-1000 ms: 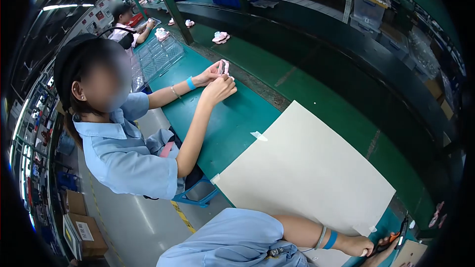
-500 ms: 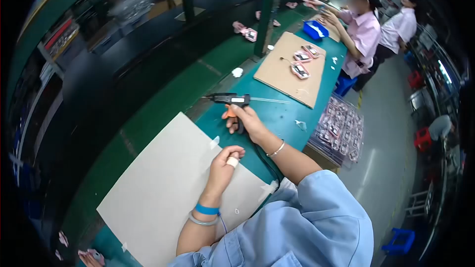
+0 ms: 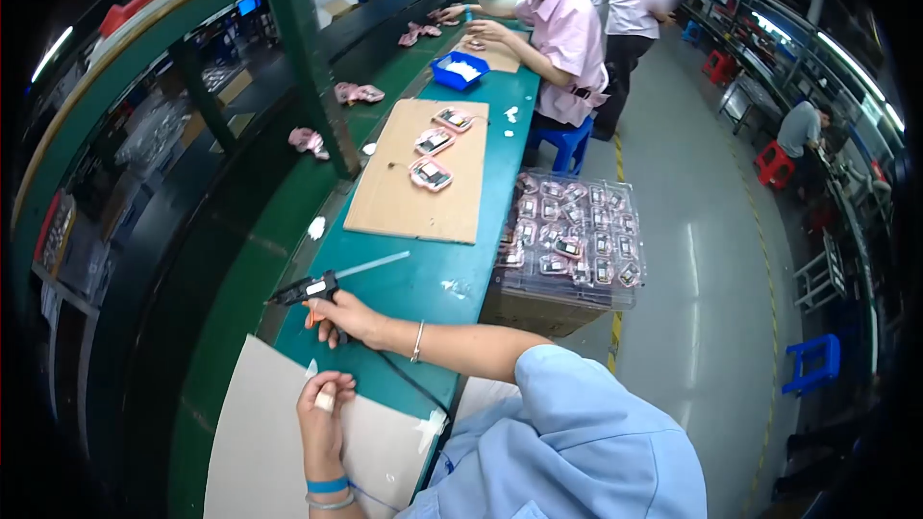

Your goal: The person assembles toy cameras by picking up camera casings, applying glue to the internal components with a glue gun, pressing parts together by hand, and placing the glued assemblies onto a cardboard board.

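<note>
The right hand (image 3: 348,319) grips a black glue gun (image 3: 312,288) near the left edge of the green counter (image 3: 404,298); the left hand (image 3: 325,406) curls over a pale sheet (image 3: 252,423). Three pink-rimmed pieces (image 3: 430,173) lie toward the cardboard's (image 3: 389,204) far edge.

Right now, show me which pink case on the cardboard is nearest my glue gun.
The pink case at the row's near end, toward the glue gun in your right hand; the other two lie beyond it.
</note>
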A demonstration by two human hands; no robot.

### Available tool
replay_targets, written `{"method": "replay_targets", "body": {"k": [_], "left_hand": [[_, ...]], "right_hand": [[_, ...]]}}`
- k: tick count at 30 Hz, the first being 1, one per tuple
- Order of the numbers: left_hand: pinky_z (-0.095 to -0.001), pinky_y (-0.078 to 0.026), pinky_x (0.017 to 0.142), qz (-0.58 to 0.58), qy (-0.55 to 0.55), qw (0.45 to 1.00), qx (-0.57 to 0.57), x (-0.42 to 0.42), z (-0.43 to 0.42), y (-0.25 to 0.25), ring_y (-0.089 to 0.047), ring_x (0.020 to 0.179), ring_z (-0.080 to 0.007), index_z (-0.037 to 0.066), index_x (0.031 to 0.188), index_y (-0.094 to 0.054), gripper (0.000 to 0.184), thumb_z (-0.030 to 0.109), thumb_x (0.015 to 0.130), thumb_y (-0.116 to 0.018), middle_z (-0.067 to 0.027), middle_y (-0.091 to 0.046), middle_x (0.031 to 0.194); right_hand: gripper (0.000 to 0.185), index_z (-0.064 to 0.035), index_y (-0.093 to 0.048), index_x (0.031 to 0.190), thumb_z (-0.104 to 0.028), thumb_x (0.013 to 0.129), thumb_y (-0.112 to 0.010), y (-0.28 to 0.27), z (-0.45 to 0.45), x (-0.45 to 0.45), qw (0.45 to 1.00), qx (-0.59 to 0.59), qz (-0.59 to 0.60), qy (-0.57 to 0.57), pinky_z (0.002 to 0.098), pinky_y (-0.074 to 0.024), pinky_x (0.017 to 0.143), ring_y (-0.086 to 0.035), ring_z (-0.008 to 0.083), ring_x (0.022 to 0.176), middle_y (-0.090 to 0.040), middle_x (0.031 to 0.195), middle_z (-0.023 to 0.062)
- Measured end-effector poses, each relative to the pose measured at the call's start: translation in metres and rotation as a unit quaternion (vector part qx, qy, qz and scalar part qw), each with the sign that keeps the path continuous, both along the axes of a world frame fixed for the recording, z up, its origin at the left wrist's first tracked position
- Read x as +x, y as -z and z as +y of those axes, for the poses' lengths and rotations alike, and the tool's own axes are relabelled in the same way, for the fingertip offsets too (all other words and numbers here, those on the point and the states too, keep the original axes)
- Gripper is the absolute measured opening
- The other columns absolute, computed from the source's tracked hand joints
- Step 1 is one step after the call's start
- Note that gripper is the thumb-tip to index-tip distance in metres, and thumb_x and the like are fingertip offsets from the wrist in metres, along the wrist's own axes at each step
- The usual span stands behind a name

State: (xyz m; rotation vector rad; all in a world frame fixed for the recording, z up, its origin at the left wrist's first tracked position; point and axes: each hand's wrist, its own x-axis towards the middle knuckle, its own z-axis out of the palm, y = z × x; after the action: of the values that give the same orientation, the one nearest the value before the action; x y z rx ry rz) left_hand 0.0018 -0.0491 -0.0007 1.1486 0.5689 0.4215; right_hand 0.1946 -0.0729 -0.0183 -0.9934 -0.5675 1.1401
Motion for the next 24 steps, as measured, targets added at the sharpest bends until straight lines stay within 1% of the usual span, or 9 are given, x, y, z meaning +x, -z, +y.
{"method": "replay_targets", "body": {"k": [1,4,7,9,12,15,19,23,24], "left_hand": [[-0.0246,-0.051,0.067,0.020,-0.025,0.999,0.009,0.000,0.003,-0.004,-0.060,0.077,-0.0179,0.001,0.103,-0.057,0.015,0.007,0.094,-0.047,-0.0137,-0.063,0.089],[-0.0230,-0.049,0.057,0.071,-0.112,0.990,0.044,0.007,0.026,-0.030,-0.059,0.065,-0.0151,0.004,0.099,-0.057,0.014,0.006,0.095,-0.044,-0.0107,-0.062,0.083],[-0.0225,-0.048,0.061,0.035,-0.172,0.974,0.142,0.032,0.056,-0.067,-0.059,0.072,-0.0149,0.005,0.104,-0.057,0.015,0.011,0.095,-0.046,-0.0088,-0.062,0.086],[-0.0230,-0.047,0.065,0.007,-0.181,0.969,0.169,0.061,0.075,-0.086,-0.059,0.076,-0.0149,0.005,0.108,-0.057,0.019,0.015,0.095,-0.049,-0.0087,-0.062,0.090],[-0.0245,-0.048,0.068,-0.008,-0.181,0.959,0.218,0.124,0.100,-0.099,-0.060,0.080,-0.0161,0.003,0.111,-0.056,0.023,0.015,0.094,-0.048,-0.0092,-0.062,0.094],[-0.0249,-0.047,0.066,0.033,-0.182,0.958,0.221,0.199,0.133,-0.087,-0.058,0.081,-0.0157,0.004,0.112,-0.057,0.023,0.014,0.093,-0.048,-0.0085,-0.061,0.095],[-0.0263,-0.046,0.069,0.111,-0.181,0.926,0.312,0.281,0.194,-0.046,-0.056,0.086,-0.0148,0.004,0.116,-0.054,0.029,0.021,0.093,-0.053,-0.0090,-0.058,0.104],[-0.0333,-0.048,0.079,0.170,-0.200,0.854,0.449,0.347,0.263,-0.013,-0.057,0.092,-0.0252,0.003,0.128,-0.047,0.047,0.023,0.087,-0.057,-0.0136,-0.056,0.112],[-0.0333,-0.048,0.079,0.168,-0.201,0.855,0.447,0.361,0.276,-0.012,-0.057,0.092,-0.0252,0.003,0.128,-0.047,0.047,0.023,0.087,-0.057,-0.0136,-0.056,0.112]], "right_hand": [[0.031,0.0014,-0.053,0.103,-0.028,0.095,-0.049,-0.007,-0.010,0.008,1.000,0.006,-0.012,0.016,0.0227,-0.0490,0.048,-0.057,0.0111,0.064,-0.062,0.093,0.0096],[0.030,-0.0002,-0.053,0.103,-0.029,0.095,-0.050,-0.016,-0.027,0.033,0.998,0.043,-0.033,0.025,0.0225,-0.0480,0.049,-0.056,0.0109,0.063,-0.062,0.094,0.0087],[0.030,-0.0005,-0.054,0.104,-0.029,0.095,-0.050,-0.023,-0.052,0.064,0.998,0.051,-0.038,0.026,0.0220,-0.0479,0.050,-0.056,0.0109,0.063,-0.062,0.094,0.0086],[0.031,-0.0001,-0.054,0.104,-0.029,0.095,-0.050,-0.029,-0.071,0.080,0.996,0.049,-0.058,0.048,0.0216,-0.0477,0.052,-0.057,0.0108,0.064,-0.063,0.094,0.0085],[0.030,0.0012,-0.055,0.103,-0.028,0.096,-0.049,-0.021,-0.097,0.091,0.997,0.008,-0.055,0.057,0.0219,-0.0476,0.055,-0.056,0.0108,0.064,-0.063,0.093,0.0093],[0.028,0.0025,-0.056,0.102,-0.023,0.097,-0.046,-0.011,-0.114,0.100,0.998,-0.022,-0.026,0.053,0.0230,-0.0484,0.057,-0.056,0.0117,0.064,-0.063,0.094,0.0112],[0.026,0.0035,-0.055,0.102,-0.020,0.098,-0.044,-0.013,-0.114,0.103,0.997,-0.028,0.013,0.069,0.0238,-0.0487,0.058,-0.056,0.0124,0.064,-0.063,0.094,0.0117],[0.027,0.0044,-0.054,0.105,-0.019,0.098,-0.043,-0.014,-0.113,0.108,0.997,-0.066,0.025,0.032,0.0240,-0.0489,0.059,-0.056,0.0131,0.064,-0.062,0.095,0.0120],[0.027,0.0046,-0.053,0.108,-0.018,0.097,-0.043,-0.014,-0.113,0.109,0.997,-0.074,0.028,0.020,0.0244,-0.0491,0.060,-0.056,0.0136,0.064,-0.062,0.096,0.0122]]}}
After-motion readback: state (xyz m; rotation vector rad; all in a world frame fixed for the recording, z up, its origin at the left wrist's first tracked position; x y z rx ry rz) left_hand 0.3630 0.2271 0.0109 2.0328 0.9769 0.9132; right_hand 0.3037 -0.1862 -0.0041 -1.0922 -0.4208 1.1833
